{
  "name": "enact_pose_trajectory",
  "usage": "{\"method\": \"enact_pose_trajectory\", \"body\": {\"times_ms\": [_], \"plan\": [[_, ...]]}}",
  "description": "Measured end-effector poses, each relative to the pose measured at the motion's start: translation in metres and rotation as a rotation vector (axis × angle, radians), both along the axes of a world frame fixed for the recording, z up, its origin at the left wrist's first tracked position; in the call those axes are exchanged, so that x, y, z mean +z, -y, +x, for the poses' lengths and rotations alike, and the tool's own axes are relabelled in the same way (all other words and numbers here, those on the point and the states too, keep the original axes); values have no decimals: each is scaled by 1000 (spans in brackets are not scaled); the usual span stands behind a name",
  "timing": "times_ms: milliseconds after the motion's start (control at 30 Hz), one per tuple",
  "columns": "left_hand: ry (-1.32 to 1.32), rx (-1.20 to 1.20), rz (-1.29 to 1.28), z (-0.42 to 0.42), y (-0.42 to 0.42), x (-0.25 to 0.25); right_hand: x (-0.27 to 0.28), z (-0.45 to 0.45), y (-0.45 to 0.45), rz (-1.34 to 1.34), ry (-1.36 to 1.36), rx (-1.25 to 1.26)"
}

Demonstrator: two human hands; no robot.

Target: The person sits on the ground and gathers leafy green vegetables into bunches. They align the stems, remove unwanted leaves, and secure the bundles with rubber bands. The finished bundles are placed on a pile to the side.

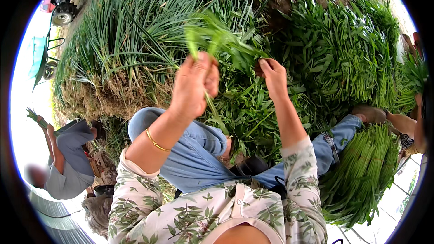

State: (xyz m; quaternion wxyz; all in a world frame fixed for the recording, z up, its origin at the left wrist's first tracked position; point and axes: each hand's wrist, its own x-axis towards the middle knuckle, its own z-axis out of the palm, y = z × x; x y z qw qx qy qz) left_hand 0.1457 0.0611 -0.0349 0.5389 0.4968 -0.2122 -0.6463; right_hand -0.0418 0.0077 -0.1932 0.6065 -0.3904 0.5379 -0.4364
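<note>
My left hand [196, 81] is closed around a few leafy green stems [217, 39], which look like water spinach and are blurred. Their leaves fan out above the fist, and a stem end pokes out below it. To the right, my right hand [273, 73] pinches a leaf at the edge of the same bunch between thumb and fingers. Both hands are raised over a loose heap of cut greens [251, 105] lying between my legs. What the left palm covers is hidden.
Spring onions with roots [135, 40] are piled at upper left. Stacked leafy greens [339, 51] rise at upper right, and tied bundles [362, 169] lie beside my outstretched leg. One person [67, 162] sits at left holding greens; another person's arm [419, 122] shows at right. A wheelbarrow [40, 57] stands far left.
</note>
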Motion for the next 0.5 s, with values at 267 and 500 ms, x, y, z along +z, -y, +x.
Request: {"method": "enact_pose_trajectory", "body": {"times_ms": [267,500], "plan": [[20,112,-66,20,25,6,-104,34,20,265,-1018,483],[441,-135,-171,16,20,-23,-1,-25,-9,48,-416,441]]}}
